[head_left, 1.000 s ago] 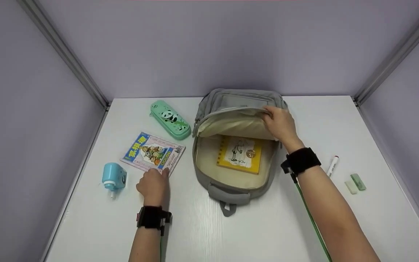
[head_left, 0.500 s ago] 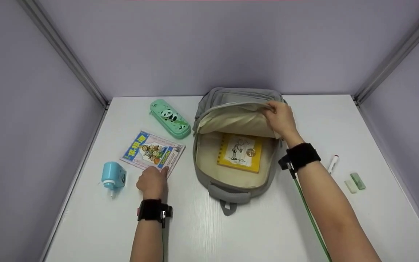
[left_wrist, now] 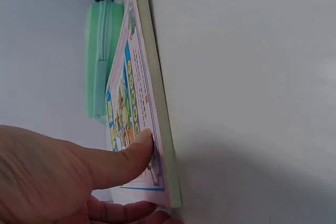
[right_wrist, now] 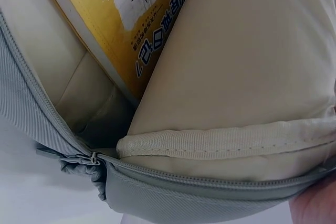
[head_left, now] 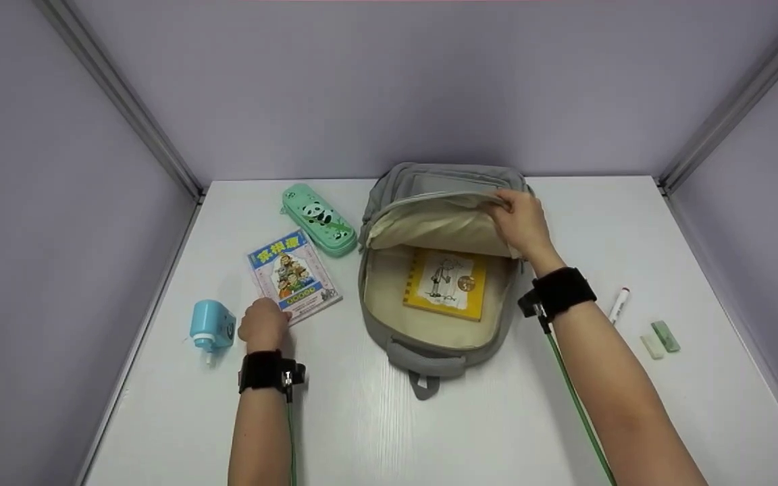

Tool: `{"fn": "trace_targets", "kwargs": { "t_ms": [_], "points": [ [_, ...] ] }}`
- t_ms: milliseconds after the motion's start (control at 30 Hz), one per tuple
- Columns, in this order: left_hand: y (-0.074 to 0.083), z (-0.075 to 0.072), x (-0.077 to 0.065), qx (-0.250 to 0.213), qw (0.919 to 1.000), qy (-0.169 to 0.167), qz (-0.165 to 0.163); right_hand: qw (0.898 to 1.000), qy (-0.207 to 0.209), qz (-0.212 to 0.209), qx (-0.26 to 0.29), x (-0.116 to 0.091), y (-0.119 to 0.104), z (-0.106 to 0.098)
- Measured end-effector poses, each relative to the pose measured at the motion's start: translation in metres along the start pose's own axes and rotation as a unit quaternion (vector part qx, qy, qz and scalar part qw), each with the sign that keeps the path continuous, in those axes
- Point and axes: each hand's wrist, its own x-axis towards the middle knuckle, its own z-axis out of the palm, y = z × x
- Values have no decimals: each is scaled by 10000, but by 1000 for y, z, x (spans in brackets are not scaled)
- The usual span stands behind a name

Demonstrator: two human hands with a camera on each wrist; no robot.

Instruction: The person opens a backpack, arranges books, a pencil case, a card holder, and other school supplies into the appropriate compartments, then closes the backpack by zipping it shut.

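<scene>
A pink and blue picture-covered book (head_left: 294, 277) lies on the table left of the backpack. My left hand (head_left: 264, 326) grips its near left corner; in the left wrist view the thumb (left_wrist: 123, 163) lies across the cover of the book (left_wrist: 139, 77) and the other fingers are at its edge. The grey backpack (head_left: 372, 317) lies on its back, unzipped. My right hand (head_left: 523, 223) pinches the edge of its front flap (head_left: 436, 226) and holds it raised, showing the cream lining. A yellow book (head_left: 446, 283) rests inside, its far end under the flap.
A green panda pencil case (head_left: 319, 219) lies close behind the pink book. A light blue bottle-like object (head_left: 212, 325) with a white nozzle is to the left. At the right are a white marker (head_left: 618, 306) and two small green blocks, one darker (head_left: 666, 336), one paler (head_left: 652, 347).
My left hand has moved slightly left and turned the pink book clockwise on the table, bringing its top nearer the pencil case. The right hand lifted the flap a little, then stayed still.
</scene>
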Motion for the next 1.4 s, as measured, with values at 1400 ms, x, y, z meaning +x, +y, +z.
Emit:
{"fn": "trace_targets", "kwargs": {
  "t_ms": [1400],
  "points": [
    [13,-51,-20,-1243,9797,1441,637,9999,44,101,82,-6,-3,1]
  ]
}}
